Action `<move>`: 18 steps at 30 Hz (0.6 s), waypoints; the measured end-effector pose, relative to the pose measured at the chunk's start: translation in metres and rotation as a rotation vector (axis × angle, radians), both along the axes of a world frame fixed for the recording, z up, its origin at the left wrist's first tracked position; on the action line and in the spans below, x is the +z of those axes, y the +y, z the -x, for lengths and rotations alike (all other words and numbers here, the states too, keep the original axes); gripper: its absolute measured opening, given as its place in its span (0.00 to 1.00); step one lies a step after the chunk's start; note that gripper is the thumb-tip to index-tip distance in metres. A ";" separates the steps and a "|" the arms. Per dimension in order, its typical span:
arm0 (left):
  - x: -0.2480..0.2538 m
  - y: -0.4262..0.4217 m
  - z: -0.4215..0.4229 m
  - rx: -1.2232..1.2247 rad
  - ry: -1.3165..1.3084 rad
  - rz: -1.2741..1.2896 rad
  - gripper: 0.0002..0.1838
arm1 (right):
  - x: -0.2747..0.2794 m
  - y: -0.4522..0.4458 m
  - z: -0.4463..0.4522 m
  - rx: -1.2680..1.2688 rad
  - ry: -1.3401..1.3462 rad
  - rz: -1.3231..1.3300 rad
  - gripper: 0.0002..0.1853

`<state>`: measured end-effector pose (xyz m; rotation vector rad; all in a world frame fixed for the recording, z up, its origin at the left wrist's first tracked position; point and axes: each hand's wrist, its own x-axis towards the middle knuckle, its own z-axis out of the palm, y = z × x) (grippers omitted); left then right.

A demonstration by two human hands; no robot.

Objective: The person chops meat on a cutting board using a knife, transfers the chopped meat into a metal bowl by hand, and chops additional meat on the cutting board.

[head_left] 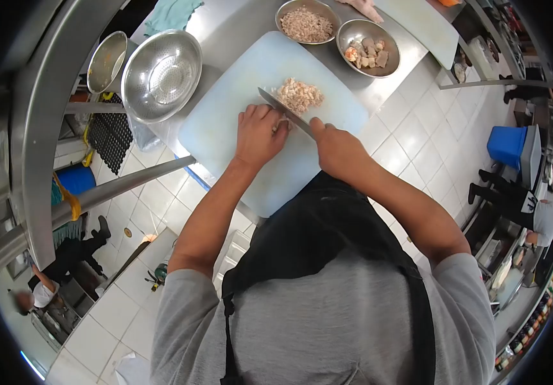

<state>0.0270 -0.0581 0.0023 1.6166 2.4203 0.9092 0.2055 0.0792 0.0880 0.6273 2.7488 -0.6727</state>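
Note:
On the pale cutting board [218, 122] lies a small pile of finely chopped, pinkish-white food [301, 95]. My right hand [340, 149] is wrapped round the handle of a knife [292, 115], whose blade points up and left along the near edge of the pile. Just left of the blade, my left hand [261, 133] rests on the board with curled fingers, holding a small pale piece mostly hidden beneath them. Beyond the board stand a metal bowl of chopped food [306, 25] and a bowl of larger chunks [371, 54].
A large metal colander [161, 76] and another metal bowl [105, 63] stand at the left. A green cloth [172, 15] lies behind them. A second board [417, 25] is at upper right. One person [77, 256] is at far left, another [520, 208] at far right.

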 end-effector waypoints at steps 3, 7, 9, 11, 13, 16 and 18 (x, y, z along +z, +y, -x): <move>-0.002 0.002 0.000 -0.008 0.005 -0.011 0.11 | 0.001 0.010 0.012 0.034 0.028 -0.002 0.13; -0.002 0.000 0.003 -0.011 -0.004 -0.023 0.10 | 0.018 0.007 0.007 0.028 -0.041 0.007 0.13; -0.008 -0.001 0.002 0.003 -0.042 -0.043 0.08 | 0.000 0.001 0.000 -0.018 -0.036 0.029 0.14; -0.010 -0.003 0.002 -0.001 -0.042 -0.018 0.11 | -0.004 0.000 0.005 -0.019 -0.018 0.034 0.14; -0.003 -0.002 -0.002 0.012 -0.025 -0.035 0.14 | -0.002 0.005 0.008 -0.012 -0.021 0.035 0.14; 0.003 0.002 -0.010 0.049 0.002 -0.040 0.19 | 0.003 0.022 0.019 0.038 -0.081 0.054 0.16; -0.004 0.004 -0.009 0.024 -0.007 0.060 0.23 | 0.013 0.031 0.020 0.063 -0.146 0.089 0.20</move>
